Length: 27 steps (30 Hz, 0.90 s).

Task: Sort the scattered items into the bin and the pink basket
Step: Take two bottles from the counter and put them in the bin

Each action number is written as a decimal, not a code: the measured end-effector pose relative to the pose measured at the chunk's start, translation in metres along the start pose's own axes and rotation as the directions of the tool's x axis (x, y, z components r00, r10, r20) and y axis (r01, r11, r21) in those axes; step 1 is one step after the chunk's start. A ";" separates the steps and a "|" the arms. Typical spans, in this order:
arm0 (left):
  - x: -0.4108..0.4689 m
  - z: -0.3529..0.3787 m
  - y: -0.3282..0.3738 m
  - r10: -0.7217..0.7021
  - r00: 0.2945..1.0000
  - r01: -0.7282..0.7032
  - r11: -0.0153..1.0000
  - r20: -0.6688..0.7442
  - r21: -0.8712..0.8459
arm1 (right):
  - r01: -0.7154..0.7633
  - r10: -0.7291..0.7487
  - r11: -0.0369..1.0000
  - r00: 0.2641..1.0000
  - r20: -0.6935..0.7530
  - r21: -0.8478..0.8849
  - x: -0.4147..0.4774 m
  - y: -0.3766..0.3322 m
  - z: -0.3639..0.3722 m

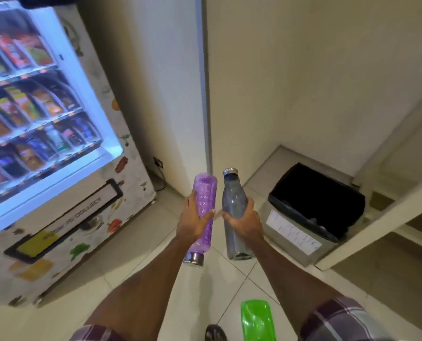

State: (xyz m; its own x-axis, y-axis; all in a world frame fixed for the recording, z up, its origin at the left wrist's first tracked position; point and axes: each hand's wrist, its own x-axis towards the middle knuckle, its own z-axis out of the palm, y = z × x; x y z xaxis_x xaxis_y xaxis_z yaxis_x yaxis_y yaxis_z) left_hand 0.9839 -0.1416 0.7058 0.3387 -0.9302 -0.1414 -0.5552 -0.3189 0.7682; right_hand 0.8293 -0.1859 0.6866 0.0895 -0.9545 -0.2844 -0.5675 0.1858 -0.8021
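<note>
Hovering between vending machine (57, 143) and bin (301, 235), left fingers (206, 216) grip purple bottle (205, 190), right fingers (250, 204) grey bottle (233, 193)

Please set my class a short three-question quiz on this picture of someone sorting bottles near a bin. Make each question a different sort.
1. True or false: the purple bottle in the left hand is held with its metal cap pointing up.
2. Multiple choice: what does the right hand hold? A) a grey bottle B) a red can C) nothing
3. Short answer: what colour is the liner inside the bin?

Key
1. False: its cap points down.
2. A
3. Black
</note>
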 end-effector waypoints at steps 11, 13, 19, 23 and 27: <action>0.167 0.052 0.060 0.156 0.942 -0.168 0.986 0.299 0.016 | -0.258 0.278 0.959 0.931 -0.234 0.113 0.125 0.001 -0.046; 0.196 0.065 0.070 0.182 0.917 -0.195 0.981 0.355 0.002 | -0.307 0.335 0.941 0.905 -0.262 0.145 0.145 0.005 -0.054; 0.252 0.097 0.090 0.218 0.846 -0.263 0.964 0.486 0.025 | -0.397 0.456 0.886 0.835 -0.308 0.238 0.188 0.009 -0.067; 0.300 0.137 0.116 0.262 0.764 -0.334 0.943 0.589 0.013 | -0.461 0.547 0.835 0.755 -0.361 0.301 0.227 0.021 -0.091; 0.335 0.189 0.142 0.287 0.677 -0.393 0.920 0.678 0.002 | -0.495 0.609 0.790 0.696 -0.380 0.361 0.264 0.053 -0.118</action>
State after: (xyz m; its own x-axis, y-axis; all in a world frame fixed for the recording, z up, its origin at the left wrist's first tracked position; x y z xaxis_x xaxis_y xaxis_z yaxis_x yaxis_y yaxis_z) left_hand 0.8755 -0.5331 0.6496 -0.4454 -0.8440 -0.2986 -0.6453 0.0714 0.7606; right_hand 0.7262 -0.4555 0.6314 -0.5948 -0.6396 -0.4870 -0.1973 0.7034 -0.6829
